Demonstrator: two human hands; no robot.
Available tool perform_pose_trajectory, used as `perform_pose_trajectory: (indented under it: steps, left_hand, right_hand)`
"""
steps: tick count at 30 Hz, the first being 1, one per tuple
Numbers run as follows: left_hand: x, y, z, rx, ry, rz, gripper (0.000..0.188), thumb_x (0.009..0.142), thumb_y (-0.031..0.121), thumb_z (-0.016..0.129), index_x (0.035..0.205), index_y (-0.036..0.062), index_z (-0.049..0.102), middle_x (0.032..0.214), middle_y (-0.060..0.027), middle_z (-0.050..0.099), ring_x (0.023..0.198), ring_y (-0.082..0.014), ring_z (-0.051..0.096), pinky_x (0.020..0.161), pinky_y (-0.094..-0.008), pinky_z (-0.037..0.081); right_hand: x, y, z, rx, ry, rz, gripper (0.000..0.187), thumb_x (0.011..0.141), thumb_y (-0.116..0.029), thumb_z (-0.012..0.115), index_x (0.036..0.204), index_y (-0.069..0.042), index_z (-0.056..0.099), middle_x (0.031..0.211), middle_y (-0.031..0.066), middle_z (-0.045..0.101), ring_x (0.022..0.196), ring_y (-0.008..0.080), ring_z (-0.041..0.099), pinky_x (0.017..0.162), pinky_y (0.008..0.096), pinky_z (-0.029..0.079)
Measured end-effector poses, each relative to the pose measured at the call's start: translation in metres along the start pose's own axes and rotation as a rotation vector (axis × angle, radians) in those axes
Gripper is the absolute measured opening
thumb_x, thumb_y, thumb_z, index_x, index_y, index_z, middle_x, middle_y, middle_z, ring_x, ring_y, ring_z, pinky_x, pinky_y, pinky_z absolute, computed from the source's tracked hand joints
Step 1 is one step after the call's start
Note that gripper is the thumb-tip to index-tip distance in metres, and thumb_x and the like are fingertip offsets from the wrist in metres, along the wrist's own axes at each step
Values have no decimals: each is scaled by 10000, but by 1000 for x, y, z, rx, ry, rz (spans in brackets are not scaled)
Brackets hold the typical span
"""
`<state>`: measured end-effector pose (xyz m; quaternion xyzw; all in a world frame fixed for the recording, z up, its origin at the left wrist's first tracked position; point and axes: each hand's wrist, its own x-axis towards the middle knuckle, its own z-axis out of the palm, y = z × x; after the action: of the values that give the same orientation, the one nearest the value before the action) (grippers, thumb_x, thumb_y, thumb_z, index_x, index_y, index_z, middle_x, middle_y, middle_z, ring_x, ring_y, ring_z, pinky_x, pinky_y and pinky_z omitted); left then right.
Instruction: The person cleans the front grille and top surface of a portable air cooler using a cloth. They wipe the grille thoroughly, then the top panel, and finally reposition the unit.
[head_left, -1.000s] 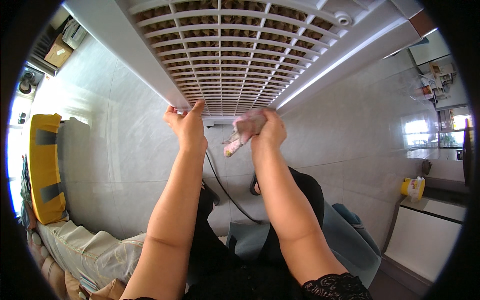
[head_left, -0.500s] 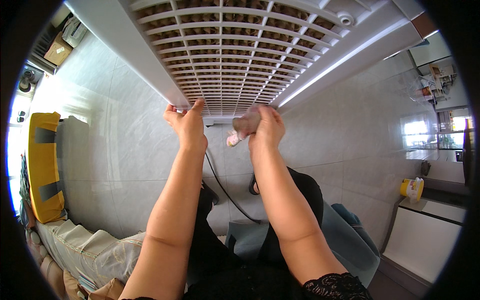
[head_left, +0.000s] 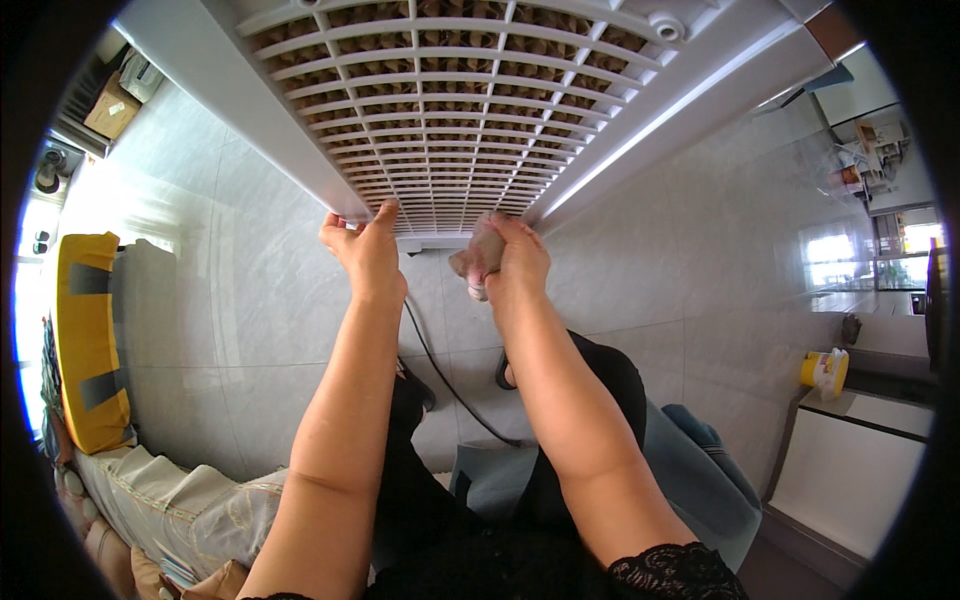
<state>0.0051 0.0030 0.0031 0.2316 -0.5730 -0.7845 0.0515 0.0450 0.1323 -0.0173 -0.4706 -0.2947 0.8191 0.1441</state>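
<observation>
A tall white air cooler (head_left: pixel 195 70) rises in front of me, its white grille (head_left: pixel 440 133) covering a brown honeycomb pad. My left hand (head_left: pixel 362 248) grips the lower left edge of the cooler's back, thumb lying on the grille and fingers round the side. In my right hand (head_left: pixel 522 257) is a bunched, greyish-pink cloth (head_left: pixel 484 250), pressed at the lower right corner of the grille. The cloth's loose end hangs below my fingers. My right fingertips are partly hidden behind the hand.
A black cord (head_left: pixel 440 372) runs over the grey tiled floor (head_left: pixel 270 300) between my feet. A yellow piece with grey patches (head_left: pixel 85 340) stands at left, beside a covered sofa (head_left: pixel 190 500). On the right, a yellow tub (head_left: pixel 822 370) sits on a white cabinet (head_left: pixel 845 470).
My right hand and the cloth have shifted slightly left along the grille's lower edge, and the cloth's loose end has swung downward. My left hand keeps its hold on the cooler.
</observation>
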Motion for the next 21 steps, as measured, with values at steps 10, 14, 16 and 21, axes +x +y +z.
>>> perform_pose_trajectory:
  steps: [10, 14, 16, 21]
  left_hand:
    - [0, 0, 1, 27, 26, -24, 792, 755, 74, 778, 1345, 16, 253, 1405, -165, 261, 1313, -265, 315, 1110, -387, 222]
    - [-1, 4, 1, 41, 37, -33, 795, 753, 73, 778, 1347, 19, 253, 1408, -166, 261, 1316, -265, 313, 1110, -390, 222]
    - [-2, 5, 1, 49, 31, -31, 799, 754, 73, 777, 1350, 21, 248, 1413, -166, 258, 1320, -266, 310, 1110, -394, 221]
    - [3, -2, 1, 51, 49, -11, 721, 759, 26, 752, 1304, 19, 279, 1336, -126, 291, 1228, -247, 419, 1029, -362, 363]
  right_hand:
    - [8, 0, -1, 76, -31, -123, 201, 778, 21, 658, 901, -28, 507, 748, 140, 587, 495, 247, 541, 298, 353, 319]
    - [1, -14, 1, 39, 2, -39, 202, 772, 5, 678, 870, -36, 506, 750, 138, 574, 491, 221, 527, 305, 336, 315]
    - [-6, -11, 5, 145, 41, -97, 210, 772, -9, 689, 858, -38, 500, 750, 133, 562, 485, 204, 508, 304, 334, 302]
    - [-3, 7, 3, -23, -1, -147, 231, 795, -29, 682, 898, -31, 475, 736, 117, 544, 451, 186, 459, 296, 330, 268]
